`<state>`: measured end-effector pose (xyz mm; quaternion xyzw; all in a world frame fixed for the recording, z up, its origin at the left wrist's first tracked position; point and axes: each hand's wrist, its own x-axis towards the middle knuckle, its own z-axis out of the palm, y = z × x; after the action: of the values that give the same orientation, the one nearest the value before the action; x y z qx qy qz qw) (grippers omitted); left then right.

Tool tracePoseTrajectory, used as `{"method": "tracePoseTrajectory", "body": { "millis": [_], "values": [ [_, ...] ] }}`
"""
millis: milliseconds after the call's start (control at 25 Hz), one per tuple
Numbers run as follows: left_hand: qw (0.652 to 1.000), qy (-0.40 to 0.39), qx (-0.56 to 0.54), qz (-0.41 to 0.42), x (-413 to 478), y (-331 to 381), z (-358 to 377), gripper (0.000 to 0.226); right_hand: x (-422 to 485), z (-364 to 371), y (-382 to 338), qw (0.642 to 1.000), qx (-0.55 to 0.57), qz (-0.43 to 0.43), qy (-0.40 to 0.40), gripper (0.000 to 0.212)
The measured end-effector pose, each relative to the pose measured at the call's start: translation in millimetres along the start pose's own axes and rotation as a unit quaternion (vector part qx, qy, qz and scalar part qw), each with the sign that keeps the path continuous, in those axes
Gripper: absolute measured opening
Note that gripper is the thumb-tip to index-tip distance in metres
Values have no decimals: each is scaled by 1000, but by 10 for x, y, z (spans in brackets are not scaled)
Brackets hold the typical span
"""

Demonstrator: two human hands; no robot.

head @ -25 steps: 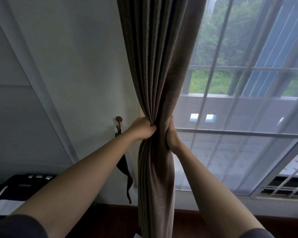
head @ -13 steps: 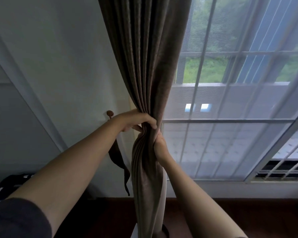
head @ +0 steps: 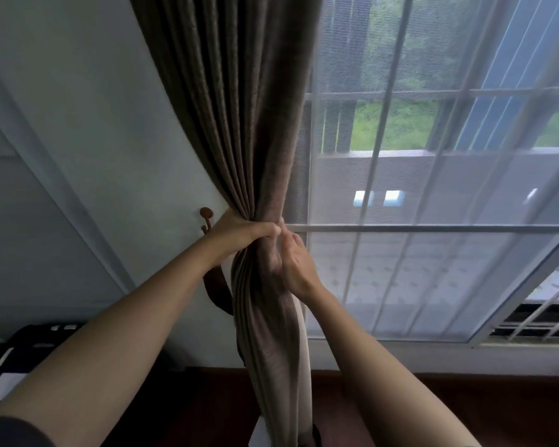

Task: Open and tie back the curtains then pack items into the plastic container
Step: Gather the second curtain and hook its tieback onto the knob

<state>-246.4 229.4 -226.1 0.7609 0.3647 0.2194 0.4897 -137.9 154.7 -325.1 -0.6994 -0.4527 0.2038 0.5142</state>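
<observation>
Left hand (head: 242, 233) up at centre frame, fingers wrapped tight round the gathered curtain (head: 236, 124), squeezing the brown folds into a narrow waist. Right hand (head: 296, 262) sits just below and to the right of it, back of the hand toward us, thumb pointing up and almost touching the left fingertips. Its fingers (head: 276, 256) bend into the fabric on the curtain's right side, a little blurred, so how deep the hold goes is hard to read. Both bare forearms reach in from the bottom corners of the frame.

Above the grip the curtain fans wide toward the top centre; below it the cloth drops straight to the bottom edge, with a pale lining (head: 302, 350) showing along its right side.

Just left of the left hand, a small brown hook (head: 206, 215) sticks out of the pale wall (head: 94, 124), and a dark strap (head: 218, 295) hangs under it, partly behind the left wrist and the curtain.

Right half of the frame: the window (head: 433, 227), veiled by a sheer white layer, greenery outside at the upper right. Dark wooden floor (head: 400, 408) runs along the bottom, and a black-and-white object (head: 13, 356) sits at the lower left.
</observation>
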Motion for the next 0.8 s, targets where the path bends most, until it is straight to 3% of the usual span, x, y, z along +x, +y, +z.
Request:
{"method": "tracePoseTrajectory", "body": {
  "millis": [80, 320, 400, 480, 560, 680, 800],
  "values": [
    [999, 42, -16, -7, -28, -109, -213, 77, 94, 13, -43, 1000, 22, -2, 14, 52],
    [996, 82, -39, 0, -236, -222, -939, 29, 557, 503, -93, 998, 15, 0, -54, 50],
    [995, 96, -28, -17, -259, -271, -1089, 39, 718, 762, -48, 994, -30, 12, -101, 49],
    [993, 114, -7, -30, -274, -311, -1194, 68, 865, 1021, 2, 985, -71, 22, -153, 50],
    [993, 118, 8, -22, -284, -354, -1280, 82, 1008, 1244, 22, 983, -70, 32, -166, 40],
    [991, 129, 19, -17, -290, -366, -1390, 74, 1136, 1426, 37, 979, -45, 41, -195, 19],
    [991, 127, 26, -25, -297, -366, -1499, 68, 1103, 1488, 64, 974, 2, 84, -209, 17]
  ]
}}
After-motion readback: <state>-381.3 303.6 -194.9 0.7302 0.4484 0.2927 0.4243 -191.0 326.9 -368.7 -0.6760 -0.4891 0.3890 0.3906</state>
